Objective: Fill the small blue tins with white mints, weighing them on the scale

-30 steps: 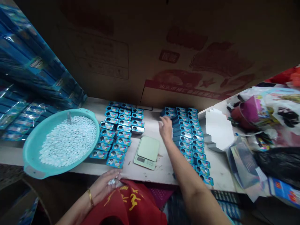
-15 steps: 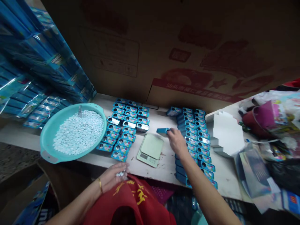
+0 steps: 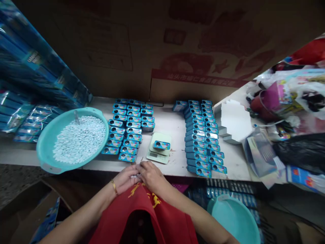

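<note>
My left hand (image 3: pixel 123 180) sits cupped at the table's front edge, holding a small pile of white mints (image 3: pixel 134 176). My right hand (image 3: pixel 151 176) has come in against it, its fingertips at the mints and partly hidden. Just beyond them, a blue tin (image 3: pixel 161 145) lies on a pale green digital scale (image 3: pixel 153 155). Rows of open blue tins (image 3: pixel 126 132) stand to the left of the scale, with more rows of blue tins (image 3: pixel 199 142) to its right. A teal basin (image 3: pixel 48 159) full of white mints (image 3: pixel 78 139) sits at the far left.
A white folded card insert (image 3: pixel 236 121) lies right of the tins, beside plastic bags and a magenta container (image 3: pixel 269 101). Wrapped blue packs (image 3: pixel 30 125) are stacked at the left. A cardboard wall (image 3: pixel 101 51) rises behind the table. A second teal basin (image 3: pixel 233 217) sits below the front edge.
The blue tin held in my right hand now lies on the scale. My right hand has moved left to my left hand. The view has shifted slightly.
</note>
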`<state>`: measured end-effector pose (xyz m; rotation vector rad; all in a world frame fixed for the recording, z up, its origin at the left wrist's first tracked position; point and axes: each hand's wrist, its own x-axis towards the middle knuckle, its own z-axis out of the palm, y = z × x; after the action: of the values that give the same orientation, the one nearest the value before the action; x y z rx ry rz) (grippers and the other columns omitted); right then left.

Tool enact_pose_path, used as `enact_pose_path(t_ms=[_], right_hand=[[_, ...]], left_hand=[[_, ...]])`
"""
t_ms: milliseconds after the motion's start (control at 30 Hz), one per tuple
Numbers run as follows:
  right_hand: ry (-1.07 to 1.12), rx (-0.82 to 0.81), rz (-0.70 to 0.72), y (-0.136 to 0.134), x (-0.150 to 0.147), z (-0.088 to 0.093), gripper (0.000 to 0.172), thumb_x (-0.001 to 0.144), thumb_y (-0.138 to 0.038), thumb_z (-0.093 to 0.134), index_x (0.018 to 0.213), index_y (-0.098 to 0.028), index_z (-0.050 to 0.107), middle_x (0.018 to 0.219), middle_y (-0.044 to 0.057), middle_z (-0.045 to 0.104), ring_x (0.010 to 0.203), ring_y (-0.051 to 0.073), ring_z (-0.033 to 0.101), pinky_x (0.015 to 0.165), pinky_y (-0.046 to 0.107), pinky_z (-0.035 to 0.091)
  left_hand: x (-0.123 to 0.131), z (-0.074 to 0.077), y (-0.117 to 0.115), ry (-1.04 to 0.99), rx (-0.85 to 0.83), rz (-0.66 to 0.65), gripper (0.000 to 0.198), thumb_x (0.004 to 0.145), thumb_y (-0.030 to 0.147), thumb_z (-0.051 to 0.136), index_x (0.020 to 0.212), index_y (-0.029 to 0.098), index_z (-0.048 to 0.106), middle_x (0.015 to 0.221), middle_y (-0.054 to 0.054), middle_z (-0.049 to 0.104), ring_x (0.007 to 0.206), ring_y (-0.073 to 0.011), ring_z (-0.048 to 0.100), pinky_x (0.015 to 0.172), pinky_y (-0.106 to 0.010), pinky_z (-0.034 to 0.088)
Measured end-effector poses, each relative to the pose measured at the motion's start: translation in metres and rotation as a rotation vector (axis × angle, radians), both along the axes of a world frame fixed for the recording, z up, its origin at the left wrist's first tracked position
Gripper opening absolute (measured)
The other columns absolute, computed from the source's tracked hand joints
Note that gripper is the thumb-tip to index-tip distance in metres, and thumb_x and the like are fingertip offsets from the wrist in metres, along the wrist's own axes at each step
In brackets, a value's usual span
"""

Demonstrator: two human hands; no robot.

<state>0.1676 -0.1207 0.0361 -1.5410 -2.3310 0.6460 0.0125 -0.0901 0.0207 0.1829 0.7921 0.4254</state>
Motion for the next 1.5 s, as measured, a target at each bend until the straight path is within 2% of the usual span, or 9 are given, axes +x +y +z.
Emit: enact_pose_path(t_ms=[167, 467, 800, 1000, 1167, 1233, 1367, 1433, 1500], right_hand=[[0.042, -0.098, 0.121, -0.005, -0.012, -0.001, 0.016, 0.084, -0.024, 0.04, 0.089, -0.016, 0.053, 0.085, 0.004, 0.051, 0.079, 0.014, 0.045, 0.073, 0.026, 0.037], [-0.03, -0.087, 0.223, -0.007, -0.008, 0.007, 0.016, 0.081, -0.016, 0.044, 0.095, -0.017, 0.05, 0.091, 0.003, 0.052, 0.084, 0.014, 0.045, 0.066, 0.022, 0.04], [0.104, -0.165, 0.017, -0.011, -0.001, -0.011, 0.01, 0.076, -0.016, 0.05, 0.084, -0.016, 0.055, 0.082, 0.003, 0.052, 0.075, 0.013, 0.048, 0.065, 0.023, 0.041], [0.44, -0.179, -0.154, -0.006, 0.01, 0.006, 0.03, 0.077, -0.008, 0.044, 0.101, -0.021, 0.054, 0.088, 0.002, 0.054, 0.082, 0.01, 0.051, 0.074, 0.021, 0.041], [0.51, -0.158, -0.008, 0.0, 0.001, 0.017, 0.029, 0.078, -0.015, 0.047, 0.104, -0.026, 0.054, 0.097, 0.001, 0.058, 0.09, 0.011, 0.052, 0.081, 0.024, 0.041], [0.519, -0.067, -0.134, 0.002, 0.011, 0.014, 0.027, 0.079, -0.019, 0.048, 0.104, -0.026, 0.054, 0.1, 0.002, 0.058, 0.094, 0.013, 0.051, 0.083, 0.028, 0.04], [0.499, 0.112, -0.741, 0.008, 0.059, -0.013, 0.033, 0.075, -0.026, 0.051, 0.108, -0.02, 0.048, 0.106, 0.009, 0.052, 0.098, 0.019, 0.048, 0.08, 0.035, 0.042], [0.544, 0.034, -0.811, 0.012, 0.081, -0.034, 0.044, 0.07, -0.028, 0.056, 0.11, -0.018, 0.044, 0.107, 0.01, 0.05, 0.096, 0.019, 0.048, 0.076, 0.035, 0.044], [0.616, -0.077, -0.78, 0.017, 0.094, -0.053, 0.05, 0.065, -0.028, 0.059, 0.111, -0.017, 0.042, 0.107, 0.009, 0.05, 0.096, 0.019, 0.048, 0.077, 0.034, 0.044]], left_hand=[[-0.004, -0.003, -0.006, -0.066, 0.0, -0.038, 0.036, 0.067, -0.001, 0.05, 0.099, 0.013, 0.058, 0.088, -0.008, 0.062, 0.08, -0.014, 0.058, 0.08, -0.028, 0.041], [-0.008, -0.006, -0.004, -0.149, -0.055, -0.089, 0.035, 0.06, -0.006, 0.042, 0.086, 0.008, 0.061, 0.085, -0.009, 0.063, 0.08, -0.013, 0.057, 0.082, -0.025, 0.039], [0.003, 0.0, 0.001, -0.106, -0.079, -0.102, 0.038, 0.058, -0.005, 0.045, 0.091, 0.006, 0.06, 0.087, -0.011, 0.062, 0.086, -0.0181, 0.057, 0.084, -0.029, 0.039], [0.004, -0.002, 0.005, -0.106, -0.157, -0.041, 0.027, 0.066, 0.001, 0.047, 0.09, 0.006, 0.059, 0.087, -0.01, 0.062, 0.083, -0.0158, 0.058, 0.083, -0.028, 0.04], [0.007, -0.006, 0.007, -0.084, -0.259, -0.011, 0.015, 0.076, 0.017, 0.047, 0.077, 0.007, 0.058, 0.068, -0.007, 0.06, 0.06, -0.0116, 0.057, 0.061, -0.023, 0.046], [0.005, -0.007, 0.008, -0.031, -0.269, -0.018, 0.017, 0.077, 0.021, 0.048, 0.074, 0.007, 0.057, 0.066, -0.007, 0.058, 0.057, -0.0106, 0.055, 0.053, -0.02, 0.045], [-0.007, 0.0, 0.018, 0.008, -0.234, 0.062, 0.017, 0.078, 0.024, 0.048, 0.068, 0.01, 0.053, 0.061, -0.003, 0.051, 0.049, -0.0062, 0.048, 0.036, -0.013, 0.033], [-0.017, 0.008, 0.029, 0.007, -0.187, 0.166, 0.016, 0.079, 0.021, 0.046, 0.067, 0.011, 0.052, 0.062, -0.002, 0.049, 0.049, -0.0052, 0.046, 0.036, -0.012, 0.033], [-0.028, 0.017, 0.045, 0.026, -0.127, 0.267, 0.016, 0.08, 0.019, 0.043, 0.068, 0.012, 0.052, 0.064, -0.002, 0.049, 0.05, -0.0053, 0.046, 0.037, -0.012, 0.035]])
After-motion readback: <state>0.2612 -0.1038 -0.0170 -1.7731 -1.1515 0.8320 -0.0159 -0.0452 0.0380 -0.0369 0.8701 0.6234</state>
